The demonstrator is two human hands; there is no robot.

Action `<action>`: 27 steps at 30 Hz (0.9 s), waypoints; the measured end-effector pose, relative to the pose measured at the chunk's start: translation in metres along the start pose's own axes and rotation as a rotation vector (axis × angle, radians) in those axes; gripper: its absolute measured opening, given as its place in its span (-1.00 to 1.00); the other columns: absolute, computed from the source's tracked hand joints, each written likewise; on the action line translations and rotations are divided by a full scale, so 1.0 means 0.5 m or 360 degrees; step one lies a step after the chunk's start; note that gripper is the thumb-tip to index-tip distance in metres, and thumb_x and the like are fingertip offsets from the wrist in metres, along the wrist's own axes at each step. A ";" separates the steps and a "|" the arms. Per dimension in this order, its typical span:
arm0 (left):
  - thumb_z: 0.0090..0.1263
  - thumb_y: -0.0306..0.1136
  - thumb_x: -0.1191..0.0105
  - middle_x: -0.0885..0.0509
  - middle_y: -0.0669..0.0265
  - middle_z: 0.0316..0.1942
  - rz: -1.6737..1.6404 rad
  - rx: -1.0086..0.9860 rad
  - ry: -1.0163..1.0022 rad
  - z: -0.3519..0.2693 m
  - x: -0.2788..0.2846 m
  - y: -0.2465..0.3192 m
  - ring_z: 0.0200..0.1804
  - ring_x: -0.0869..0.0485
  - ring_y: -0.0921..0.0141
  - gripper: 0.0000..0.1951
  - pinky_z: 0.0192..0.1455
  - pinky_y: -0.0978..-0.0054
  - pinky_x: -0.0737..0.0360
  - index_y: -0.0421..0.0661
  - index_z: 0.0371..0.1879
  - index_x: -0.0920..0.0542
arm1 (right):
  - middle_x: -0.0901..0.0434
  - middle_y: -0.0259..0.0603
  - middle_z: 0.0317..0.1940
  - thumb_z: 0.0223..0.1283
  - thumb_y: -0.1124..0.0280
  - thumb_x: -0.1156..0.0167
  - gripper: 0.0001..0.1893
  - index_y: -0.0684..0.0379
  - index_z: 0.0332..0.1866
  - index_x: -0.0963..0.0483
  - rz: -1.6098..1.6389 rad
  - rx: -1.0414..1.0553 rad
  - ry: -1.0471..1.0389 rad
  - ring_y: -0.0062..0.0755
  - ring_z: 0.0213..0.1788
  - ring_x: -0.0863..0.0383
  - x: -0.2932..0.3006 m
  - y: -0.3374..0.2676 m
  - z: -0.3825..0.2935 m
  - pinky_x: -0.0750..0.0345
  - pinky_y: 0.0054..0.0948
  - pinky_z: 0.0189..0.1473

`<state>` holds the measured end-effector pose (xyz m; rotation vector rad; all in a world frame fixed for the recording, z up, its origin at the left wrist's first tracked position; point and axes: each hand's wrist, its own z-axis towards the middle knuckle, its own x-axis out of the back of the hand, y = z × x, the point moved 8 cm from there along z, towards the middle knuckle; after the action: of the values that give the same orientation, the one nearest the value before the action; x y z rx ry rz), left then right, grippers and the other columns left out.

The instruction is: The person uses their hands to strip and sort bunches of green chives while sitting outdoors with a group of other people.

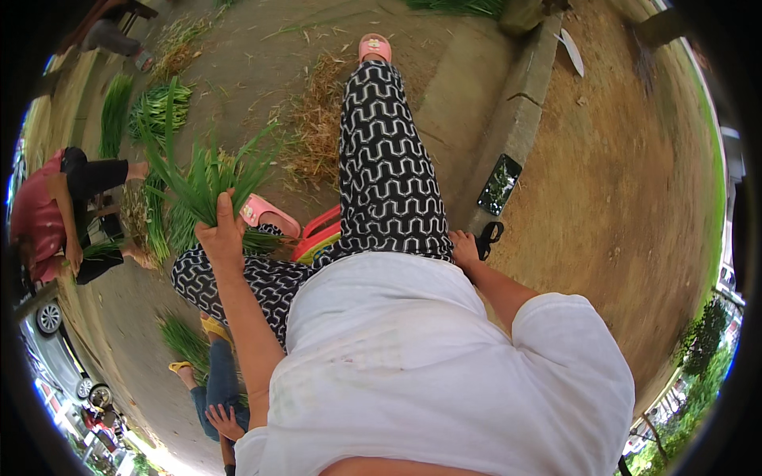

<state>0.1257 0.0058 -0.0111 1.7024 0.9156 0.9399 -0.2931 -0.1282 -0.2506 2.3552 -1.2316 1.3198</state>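
My left hand (223, 238) grips a bunch of long flat green leaves (205, 184), perhaps garlic chives, its tips fanning up and outward. Below that hand lies a heap of similar green stalks (181, 226) on the ground, beside my pink slipper (271, 215). My right hand (465, 247) is low beside my right thigh, partly hidden by the patterned trousers (390, 178). Whether its fingers hold anything is not visible. A black strap-like item (489, 238) lies close to it, and a dark smartphone (500, 184) rests on the concrete kerb just beyond.
Dry straw trimmings (321, 119) litter the ground. Bundled greens (161, 110) lie at upper left. A person in a red shirt (44, 208) holds green stalks at left; another's jeans (220, 369) show below. The concrete kerb (530, 113) runs at right. Red plastic (321, 225) shows beneath me.
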 end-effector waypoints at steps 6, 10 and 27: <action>0.23 -0.21 -0.09 -0.57 0.24 -0.19 0.0041 -0.0008 -0.0006 -0.003 -0.020 0.014 -0.73 -0.24 0.64 -0.68 -0.70 0.65 -0.15 -0.23 -0.22 -0.47 | -0.50 -0.32 -0.13 0.13 0.24 0.11 -0.74 -0.03 -0.14 -0.47 0.0042 -0.0142 0.0103 -0.32 -0.04 -0.40 0.025 0.000 -0.007 -0.21 -0.21 -0.01; 0.22 -0.20 -0.10 -0.58 0.26 -0.22 0.0067 -0.0037 -0.0048 -0.001 -0.031 0.021 -0.73 -0.24 0.65 -0.67 -0.71 0.66 -0.14 -0.24 -0.25 -0.48 | -0.51 -0.31 -0.16 0.21 0.18 0.20 -0.70 -0.01 -0.16 -0.47 0.0045 -0.0195 0.0081 -0.31 -0.06 -0.40 0.031 0.000 -0.008 -0.20 -0.20 -0.01; 0.22 -0.18 -0.10 -0.58 0.34 -0.37 0.0145 -0.0088 -0.0025 -0.002 -0.024 0.024 -0.74 -0.22 0.66 -0.68 -0.72 0.65 -0.12 -0.23 -0.27 -0.51 | -0.50 -0.30 -0.15 0.21 0.19 0.23 -0.70 -0.01 -0.15 -0.46 0.0074 -0.0211 0.0049 -0.28 -0.04 -0.39 0.027 0.001 -0.004 -0.18 -0.17 -0.01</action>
<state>0.1214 -0.0078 -0.0016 1.7137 0.8000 1.0020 -0.2912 -0.1354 -0.2390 2.2206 -1.3293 1.2422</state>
